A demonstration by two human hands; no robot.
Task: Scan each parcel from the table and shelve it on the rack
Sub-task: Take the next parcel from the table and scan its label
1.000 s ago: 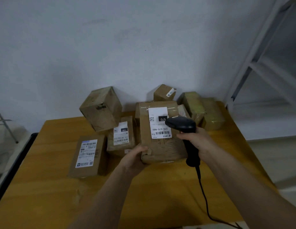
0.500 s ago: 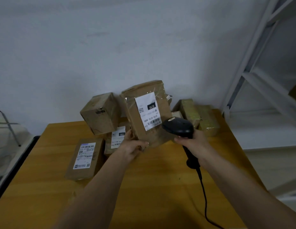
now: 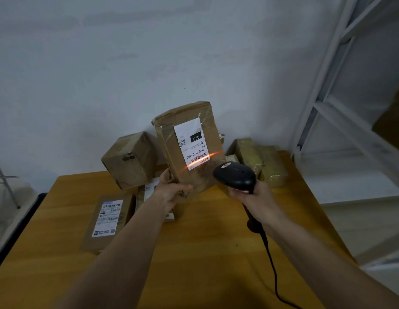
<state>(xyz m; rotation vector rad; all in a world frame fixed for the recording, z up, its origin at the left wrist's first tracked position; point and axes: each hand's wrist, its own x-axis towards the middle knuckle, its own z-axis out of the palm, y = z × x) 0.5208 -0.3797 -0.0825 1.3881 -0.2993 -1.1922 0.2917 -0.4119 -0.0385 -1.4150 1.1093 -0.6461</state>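
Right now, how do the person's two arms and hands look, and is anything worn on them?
Both forearms are bare up to the frame edge: no sleeves, gloves, watch or bracelet show. The left hand and right hand carry no visible rings, as far as the fingers show. No markings are visible on either arm.

Bare wooden table [image 3: 216, 253] fills the lower centre of the frame, open between the two forearms. Parcels crowd its far edge: a cube box [image 3: 131, 159] at centre left, greenish packages [image 3: 261, 163] at centre right, a flat labelled parcel [image 3: 109, 221] at lower left.
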